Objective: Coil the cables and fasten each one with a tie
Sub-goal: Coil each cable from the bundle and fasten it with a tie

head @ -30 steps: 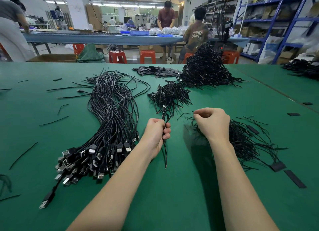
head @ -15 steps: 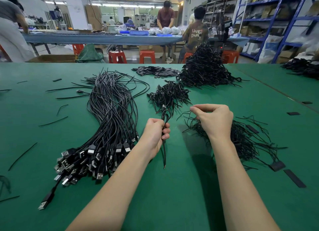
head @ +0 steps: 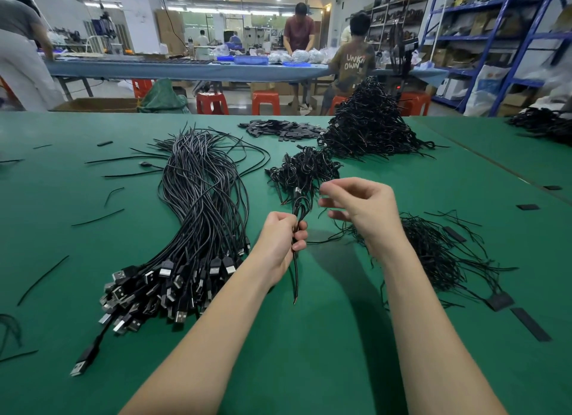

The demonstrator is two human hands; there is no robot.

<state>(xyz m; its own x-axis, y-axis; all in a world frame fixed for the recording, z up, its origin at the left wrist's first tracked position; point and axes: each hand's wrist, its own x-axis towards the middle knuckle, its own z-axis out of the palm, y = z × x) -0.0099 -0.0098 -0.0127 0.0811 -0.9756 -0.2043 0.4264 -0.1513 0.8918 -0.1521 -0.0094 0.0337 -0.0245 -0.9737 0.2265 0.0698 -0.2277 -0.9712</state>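
My left hand grips a folded black cable upright; its loop sticks out above my fist and its loose tail hangs down to the green table. My right hand is raised just right of the loop, fingertips pinched together on a thin black tie that trails under the hand. A loose heap of ties lies beneath and to the right of that hand. A thick bundle of uncoiled USB cables lies to the left, plugs toward me.
A small pile of coiled cables sits just beyond my hands, with a tall heap of them behind it. Flat black strips lie at the far edge. Stray wire pieces dot the left side. People work at another table behind.
My right hand has lifted out of the tie heap and moved up and left toward the cable loop. The left hand has kept its grip and stayed in place.
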